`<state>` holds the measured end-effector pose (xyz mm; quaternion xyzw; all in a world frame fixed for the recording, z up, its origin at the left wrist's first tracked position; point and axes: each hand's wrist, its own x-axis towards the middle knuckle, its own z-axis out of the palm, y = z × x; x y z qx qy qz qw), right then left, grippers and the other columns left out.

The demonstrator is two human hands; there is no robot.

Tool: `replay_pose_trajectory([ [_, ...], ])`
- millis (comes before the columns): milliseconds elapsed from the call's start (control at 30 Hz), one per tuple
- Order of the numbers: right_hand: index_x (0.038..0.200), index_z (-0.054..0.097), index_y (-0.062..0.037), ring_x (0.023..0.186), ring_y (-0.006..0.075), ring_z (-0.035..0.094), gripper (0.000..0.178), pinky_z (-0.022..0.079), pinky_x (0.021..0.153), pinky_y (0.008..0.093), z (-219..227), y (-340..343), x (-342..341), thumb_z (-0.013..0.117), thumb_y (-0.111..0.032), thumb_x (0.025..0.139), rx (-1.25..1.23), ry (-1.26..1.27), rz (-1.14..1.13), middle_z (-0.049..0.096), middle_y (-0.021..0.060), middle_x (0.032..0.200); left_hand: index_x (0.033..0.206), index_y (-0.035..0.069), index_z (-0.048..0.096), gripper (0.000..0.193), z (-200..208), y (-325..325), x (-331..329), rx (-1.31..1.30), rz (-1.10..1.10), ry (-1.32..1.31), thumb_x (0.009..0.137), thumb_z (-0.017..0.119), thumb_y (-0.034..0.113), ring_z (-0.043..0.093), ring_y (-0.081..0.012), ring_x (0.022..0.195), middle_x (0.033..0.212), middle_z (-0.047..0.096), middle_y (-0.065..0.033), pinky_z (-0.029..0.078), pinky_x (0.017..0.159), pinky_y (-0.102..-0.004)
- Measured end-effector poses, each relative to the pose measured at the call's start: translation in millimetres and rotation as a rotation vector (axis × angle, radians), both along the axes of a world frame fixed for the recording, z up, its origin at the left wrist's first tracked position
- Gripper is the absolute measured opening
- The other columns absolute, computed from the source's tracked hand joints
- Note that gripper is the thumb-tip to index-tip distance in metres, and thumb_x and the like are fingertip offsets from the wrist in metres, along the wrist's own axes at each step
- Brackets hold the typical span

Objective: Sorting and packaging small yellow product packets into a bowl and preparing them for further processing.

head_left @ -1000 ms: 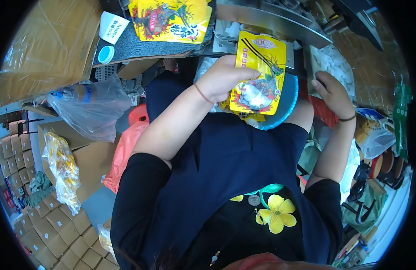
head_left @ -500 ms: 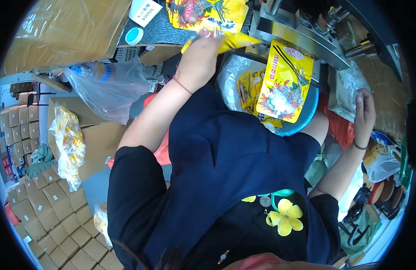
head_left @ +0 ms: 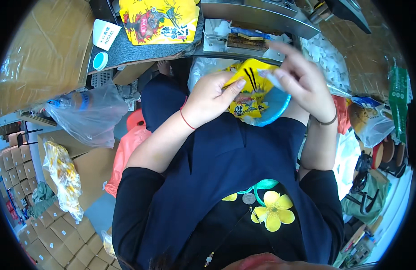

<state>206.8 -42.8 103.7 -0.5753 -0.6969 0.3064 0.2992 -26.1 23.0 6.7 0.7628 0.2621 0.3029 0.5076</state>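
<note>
Between left hand [head_left: 212,96] and right hand [head_left: 302,78]: light, pliable yellow pouch [head_left: 247,72]

Left thumb and fingers pinch its near-left edge; right fingers, half-curled, seem to hold something small and pale [head_left: 273,79], blurred. The film looks slick, likely best gripped by the edges. Beneath: small packets [head_left: 246,107], blue basin [head_left: 281,108]. Beyond the left hand: flat pouches [head_left: 161,23].

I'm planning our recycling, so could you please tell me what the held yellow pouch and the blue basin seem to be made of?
Yellow pouch: probably smooth plastic film, from its thin, brightly printed sheet; any foil lining doesn't show. Blue basin: likely smooth plastic, given its even colour.
</note>
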Motion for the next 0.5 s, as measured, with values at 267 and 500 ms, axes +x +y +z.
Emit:
replay_pose_trajectory([
  [267, 0.108, 0.065, -0.0016, 0.084, 0.0099, 0.058, 0.020, 0.047, 0.075, 0.0245, -14, -6, 11, 0.058, -0.018, 0.099, 0.229, 0.200, -0.276, 0.064, 0.0022, 0.097, 0.101, 0.000, 0.070, 0.031, -13, -11, 15, -0.212, 0.045, 0.111, 0.100, 0.058, 0.029, 0.070, -0.0238, 0.079, 0.087, 0.073, -0.0131, 0.054, 0.071, -0.0324],
  [500, 0.101, 0.066, 0.0022, 0.088, 0.0105, 0.059, 0.018, 0.046, 0.078, 0.0238, -15, -21, 30, 0.058, -0.013, 0.095, 0.084, 0.276, -0.191, 0.065, 0.0066, 0.102, 0.104, 0.001, 0.070, 0.031, -13, -20, 22, -0.251, 0.012, -0.062, 0.100, 0.057, 0.029, 0.071, -0.0212, 0.082, 0.091, 0.074, -0.0110, 0.054, 0.074, -0.0300],
])
